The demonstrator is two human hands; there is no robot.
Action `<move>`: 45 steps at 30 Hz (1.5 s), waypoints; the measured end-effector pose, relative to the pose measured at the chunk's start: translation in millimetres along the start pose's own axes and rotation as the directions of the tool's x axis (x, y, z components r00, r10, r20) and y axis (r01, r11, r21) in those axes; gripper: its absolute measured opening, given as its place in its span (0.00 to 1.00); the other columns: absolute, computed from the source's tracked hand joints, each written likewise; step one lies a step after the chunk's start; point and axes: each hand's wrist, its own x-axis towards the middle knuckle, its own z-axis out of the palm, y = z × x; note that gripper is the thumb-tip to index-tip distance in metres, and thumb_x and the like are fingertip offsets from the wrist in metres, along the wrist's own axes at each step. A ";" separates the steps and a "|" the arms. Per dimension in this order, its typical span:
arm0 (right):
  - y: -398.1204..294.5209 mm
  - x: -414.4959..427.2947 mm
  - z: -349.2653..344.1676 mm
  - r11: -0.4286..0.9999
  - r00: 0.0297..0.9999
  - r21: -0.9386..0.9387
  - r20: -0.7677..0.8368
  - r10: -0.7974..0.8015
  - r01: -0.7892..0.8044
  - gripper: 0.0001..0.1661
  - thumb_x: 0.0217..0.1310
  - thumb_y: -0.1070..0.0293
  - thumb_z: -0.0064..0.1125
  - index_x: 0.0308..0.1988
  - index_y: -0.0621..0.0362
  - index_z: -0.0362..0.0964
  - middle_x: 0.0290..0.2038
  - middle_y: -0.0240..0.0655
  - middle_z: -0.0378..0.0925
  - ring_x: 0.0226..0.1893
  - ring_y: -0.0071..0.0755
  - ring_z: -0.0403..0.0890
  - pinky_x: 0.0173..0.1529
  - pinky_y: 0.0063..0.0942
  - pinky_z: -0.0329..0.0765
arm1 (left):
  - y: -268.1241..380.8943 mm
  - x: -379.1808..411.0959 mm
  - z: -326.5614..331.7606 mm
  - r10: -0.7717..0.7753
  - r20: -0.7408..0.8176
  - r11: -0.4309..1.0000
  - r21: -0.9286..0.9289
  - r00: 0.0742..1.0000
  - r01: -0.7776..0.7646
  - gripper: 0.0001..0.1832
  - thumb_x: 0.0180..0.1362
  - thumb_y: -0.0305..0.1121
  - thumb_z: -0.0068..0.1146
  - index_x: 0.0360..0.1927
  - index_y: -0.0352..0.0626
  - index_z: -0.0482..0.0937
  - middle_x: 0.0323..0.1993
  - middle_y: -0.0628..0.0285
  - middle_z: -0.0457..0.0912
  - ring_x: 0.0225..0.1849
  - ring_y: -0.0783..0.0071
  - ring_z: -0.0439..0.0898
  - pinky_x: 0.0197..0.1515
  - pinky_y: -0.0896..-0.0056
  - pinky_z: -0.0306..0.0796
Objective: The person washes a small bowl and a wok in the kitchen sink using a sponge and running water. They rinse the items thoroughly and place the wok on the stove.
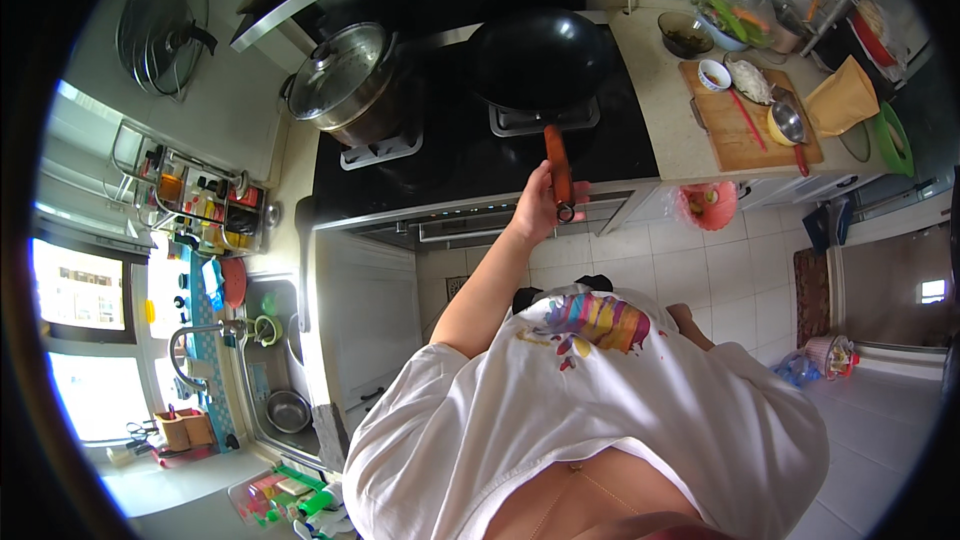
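Observation:
A black wok (536, 60) is over the right burner of a black glass gas hob (450, 157). Its wooden handle (556, 157) points towards me. My left hand (534, 199) is wrapped around this handle from below, thumb on the left side and fingertips showing on the right. Only a small piece of my right arm shows beside my white shirt; my right hand is out of view. On the left burner stands a steel pot (345, 86) with a glass lid.
Right of the hob, a wooden cutting board (724, 131) bears a small white bowl (714, 75), sliced white food (748, 81) and a metal ladle (786, 124). A pink basin (707, 206) is below the counter. A sink (259, 375) and faucet (180, 345) are at left.

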 end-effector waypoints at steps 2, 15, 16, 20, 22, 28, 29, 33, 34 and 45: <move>-34.1 -14.0 -49.7 0.869 0.977 0.451 0.033 0.212 -0.204 0.17 0.54 0.60 0.53 0.33 0.61 0.82 0.37 0.46 0.84 0.41 0.42 0.85 0.45 0.39 0.80 | -8.1 -20.3 -37.8 -0.011 -0.073 0.998 0.062 0.997 0.016 0.29 0.65 0.57 0.43 0.57 0.45 0.70 0.53 0.49 0.77 0.48 0.58 0.79 0.43 0.59 0.76; -33.8 -20.9 -83.6 0.754 0.907 0.510 0.162 0.388 -0.414 0.23 0.51 0.63 0.61 0.45 0.68 0.77 0.44 0.54 0.80 0.48 0.51 0.81 0.56 0.37 0.75 | -211.5 -188.8 -323.6 0.010 -0.883 0.528 0.404 0.470 0.747 0.14 0.57 0.37 0.50 0.21 0.41 0.79 0.20 0.56 0.80 0.19 0.64 0.79 0.23 0.59 0.72; -41.9 -20.9 -86.9 0.722 0.883 0.526 0.138 0.449 -0.450 0.27 0.51 0.64 0.60 0.50 0.68 0.71 0.47 0.56 0.78 0.50 0.53 0.79 0.57 0.37 0.74 | -224.9 -213.9 -341.9 0.064 -0.861 0.297 0.500 0.505 0.814 0.16 0.57 0.38 0.49 0.22 0.39 0.82 0.20 0.55 0.82 0.20 0.64 0.81 0.24 0.58 0.72; -56.4 -29.2 -110.6 0.569 0.797 0.631 0.136 0.589 -0.528 0.42 0.51 0.68 0.58 0.63 0.69 0.52 0.55 0.61 0.70 0.57 0.59 0.72 0.61 0.36 0.71 | -249.0 -238.8 -343.5 -0.032 -0.867 0.086 0.493 0.497 0.866 0.15 0.56 0.40 0.52 0.27 0.38 0.83 0.27 0.53 0.83 0.29 0.62 0.82 0.32 0.59 0.74; -53.7 -25.1 -111.1 0.570 0.817 0.662 0.112 0.566 -0.486 0.43 0.51 0.68 0.58 0.63 0.70 0.49 0.56 0.62 0.69 0.58 0.59 0.72 0.62 0.36 0.71 | -250.3 -232.2 -338.7 -0.032 -0.869 0.126 0.487 0.494 0.864 0.15 0.55 0.40 0.53 0.29 0.38 0.83 0.30 0.52 0.84 0.33 0.61 0.83 0.35 0.59 0.75; -48.1 -1.1 -96.4 0.753 0.921 0.575 0.002 0.390 -0.320 0.33 0.53 0.65 0.56 0.55 0.75 0.62 0.48 0.59 0.76 0.51 0.58 0.78 0.57 0.39 0.74 | -222.5 -174.1 -321.6 0.104 -0.857 0.200 0.515 0.505 0.833 0.18 0.53 0.43 0.58 0.36 0.37 0.85 0.40 0.50 0.85 0.45 0.59 0.84 0.46 0.61 0.77; -32.4 11.7 -81.5 0.791 0.934 0.539 -0.020 0.356 -0.290 0.31 0.53 0.65 0.55 0.54 0.74 0.65 0.47 0.57 0.77 0.50 0.58 0.78 0.57 0.40 0.75 | -217.2 -154.4 -316.8 0.118 -0.831 0.180 0.556 0.543 0.812 0.18 0.53 0.42 0.57 0.36 0.37 0.85 0.40 0.49 0.85 0.46 0.58 0.84 0.47 0.60 0.77; -63.6 -8.2 -116.6 0.765 0.939 0.553 0.106 0.328 -0.330 0.26 0.53 0.64 0.56 0.51 0.68 0.72 0.45 0.53 0.80 0.49 0.57 0.80 0.56 0.41 0.75 | -208.6 -150.5 -330.9 0.136 -0.824 0.142 0.565 0.550 0.813 0.18 0.51 0.37 0.56 0.43 0.38 0.82 0.48 0.46 0.82 0.52 0.52 0.80 0.53 0.56 0.74; -66.8 -15.5 -121.4 0.736 0.926 0.572 0.133 0.353 -0.362 0.26 0.53 0.63 0.56 0.51 0.66 0.73 0.46 0.52 0.79 0.50 0.56 0.79 0.56 0.42 0.74 | -207.0 -147.1 -333.2 0.119 -0.825 0.136 0.565 0.553 0.814 0.21 0.51 0.36 0.55 0.47 0.39 0.81 0.52 0.46 0.80 0.55 0.51 0.79 0.56 0.55 0.73; -72.2 -55.2 -121.3 0.424 0.749 0.708 0.222 0.625 -0.564 0.47 0.55 0.69 0.56 0.69 0.59 0.40 0.66 0.56 0.53 0.63 0.58 0.65 0.64 0.49 0.67 | -229.5 -151.1 -347.1 0.124 -0.828 0.098 0.558 0.547 0.824 0.22 0.44 0.50 0.67 0.34 0.40 0.87 0.37 0.48 0.85 0.43 0.57 0.85 0.44 0.58 0.77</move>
